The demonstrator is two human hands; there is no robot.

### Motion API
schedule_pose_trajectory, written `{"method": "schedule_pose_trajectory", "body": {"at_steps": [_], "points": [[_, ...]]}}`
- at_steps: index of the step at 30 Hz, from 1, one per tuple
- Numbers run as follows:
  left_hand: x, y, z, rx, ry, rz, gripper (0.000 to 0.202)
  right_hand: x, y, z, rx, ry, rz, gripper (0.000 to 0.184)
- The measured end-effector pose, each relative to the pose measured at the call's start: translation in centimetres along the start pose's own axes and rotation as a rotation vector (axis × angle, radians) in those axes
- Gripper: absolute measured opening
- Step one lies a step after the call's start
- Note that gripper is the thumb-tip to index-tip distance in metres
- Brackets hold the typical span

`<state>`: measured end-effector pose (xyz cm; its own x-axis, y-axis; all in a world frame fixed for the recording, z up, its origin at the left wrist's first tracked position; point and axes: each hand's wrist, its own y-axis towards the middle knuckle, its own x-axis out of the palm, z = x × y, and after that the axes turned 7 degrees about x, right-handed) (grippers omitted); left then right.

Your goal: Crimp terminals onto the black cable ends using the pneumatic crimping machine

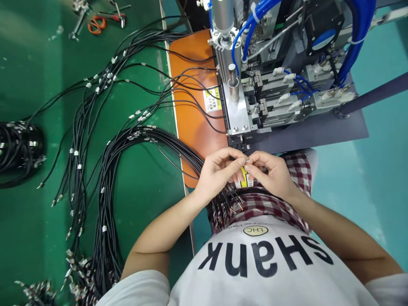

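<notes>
My left hand point(218, 170) and my right hand point(272, 172) meet just in front of the machine's black slot point(239, 142). Both pinch a small metal piece point(247, 161) between their fingertips. A bundle of thin black wires point(165, 148) runs from the green table under my left hand, and its stripped ends point(231, 204) fan out over my checked lap cloth point(270, 199).
A machine point(270, 76) with blue hoses and a silver cylinder stands ahead on an orange mat point(191, 85). More black wires with metal clips point(95, 85) spread over the green table. A coiled wire bundle point(19, 148) lies at far left. Orange-handled scissors point(97, 23) lie at top left.
</notes>
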<state>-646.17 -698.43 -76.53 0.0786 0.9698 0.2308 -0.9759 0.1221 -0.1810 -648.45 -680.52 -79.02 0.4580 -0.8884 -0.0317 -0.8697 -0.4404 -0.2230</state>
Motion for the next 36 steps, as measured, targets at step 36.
{"method": "schedule_pose_trajectory", "body": {"at_steps": [36], "points": [[-0.7,0.5,-0.7,-0.186,-0.329,0.065,0.017,0.8,0.4,0.5,-0.155,-0.217,0.145,0.008]]}}
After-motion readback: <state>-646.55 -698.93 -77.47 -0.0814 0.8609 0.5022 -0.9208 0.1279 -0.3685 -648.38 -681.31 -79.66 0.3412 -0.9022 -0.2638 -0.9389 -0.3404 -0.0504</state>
